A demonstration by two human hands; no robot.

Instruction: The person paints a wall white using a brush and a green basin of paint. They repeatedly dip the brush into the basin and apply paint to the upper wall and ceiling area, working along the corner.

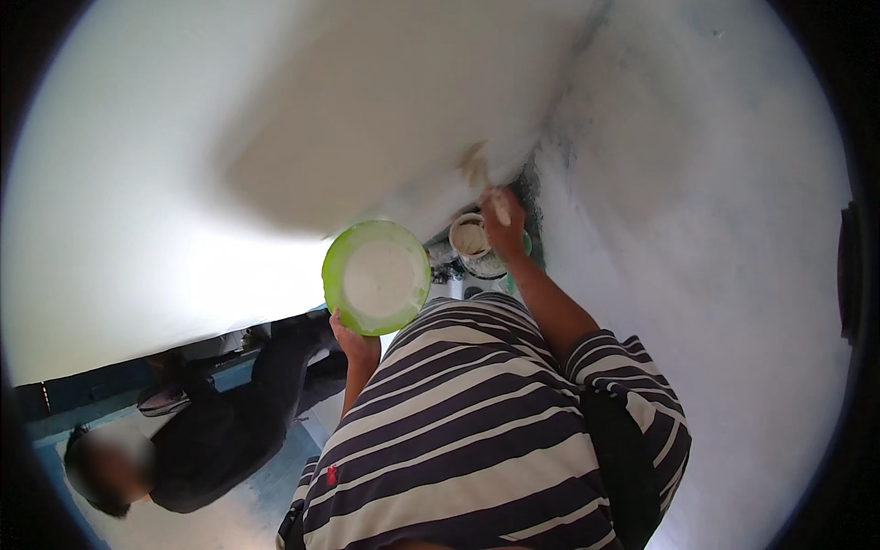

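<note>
My left hand (356,344) grips the lower rim of a lime-green plastic bowl (330,268), held level in front of my belly. White liquid, probably paint, fills its bottom and streaks its sides. In my right hand (509,230) is a brush (474,165), its pale handle showing between the fingers. The blurred bristles are at the white wall (385,124), just left of the corner; whether they touch it I cannot tell. Beneath my right hand stands a round tub (470,236) with off-white contents, partly covered by the hand.
A second wall (687,227) rises close on my right, patchy white and grey, meeting the first at a dark corner. At lower left, beyond the wall's edge, is another person (227,426) in dark clothes. A dark object (848,275) is at the far right rim.
</note>
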